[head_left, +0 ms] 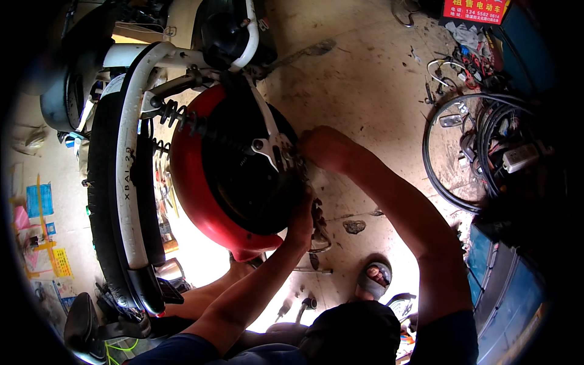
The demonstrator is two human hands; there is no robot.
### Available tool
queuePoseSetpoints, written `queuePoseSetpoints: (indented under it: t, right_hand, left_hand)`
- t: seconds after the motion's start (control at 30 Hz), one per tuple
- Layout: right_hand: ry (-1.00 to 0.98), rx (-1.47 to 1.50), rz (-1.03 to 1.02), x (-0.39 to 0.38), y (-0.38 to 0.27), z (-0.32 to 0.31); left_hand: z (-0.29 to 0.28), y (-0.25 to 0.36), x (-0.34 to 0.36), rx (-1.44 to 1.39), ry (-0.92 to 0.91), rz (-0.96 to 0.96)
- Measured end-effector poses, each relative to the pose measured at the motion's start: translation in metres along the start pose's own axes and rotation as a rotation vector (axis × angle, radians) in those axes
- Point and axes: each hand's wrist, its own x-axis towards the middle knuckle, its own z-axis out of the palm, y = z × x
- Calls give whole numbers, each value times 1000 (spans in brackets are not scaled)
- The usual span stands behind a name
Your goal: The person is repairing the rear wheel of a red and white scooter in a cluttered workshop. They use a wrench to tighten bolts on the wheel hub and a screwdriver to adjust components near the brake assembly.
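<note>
- Head view: a concrete floor [365, 79], smudged and lit brightest near its lower middle, carries loose things toward its right edge.
- Along that right edge lie a loop of black cable [431, 159] and a white socket block [520, 158], with small scattered parts beside them; blue panels [506, 292] stand nearer the person.
- At the floor's far right corner is a red sign [472, 12].
- A hammer-like tool [309, 303] lies near the person's knees; a sandalled foot [372, 281] rests to the right of it.
- In the way on the left stands a curved white frame tube [129, 158], chipped along its length. A black coil spring [174, 114] reaches from near it across toward the hub, and a pale metal bracket [266, 146] covers part of the hub.
- The black wheel [243, 188] sits in the scooter's frame, left of the floor's middle, its near face dark and in shadow, partly ringed by a glossy red mudguard [190, 182].
- The left hand [300, 220] is at the wheel's lower right rim, the right hand [325, 145] just beside the bracket. Both sets of fingers are hidden or too dark; I cannot tell whether they grasp anything.
</note>
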Motion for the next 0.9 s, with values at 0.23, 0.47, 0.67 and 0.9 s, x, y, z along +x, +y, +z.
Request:
queuePoseSetpoints:
  t: [0.23, 0.47, 0.67, 0.9]
  right_hand:
    - [-172, 72, 108, 9, 3, 2]
    - [-54, 256, 168, 2, -2, 8]
    - [-27, 297, 221, 1, -12, 4]
    - [223, -2, -157, 1, 22, 57]
  left_hand:
    - [-8, -5, 8, -49, -126, -18]
    - [-4, 1, 4, -25, -113, 18]
    - [-7, 3, 4, 16, -110, -10]
    - [-10, -2, 8, 75, -90, -69]
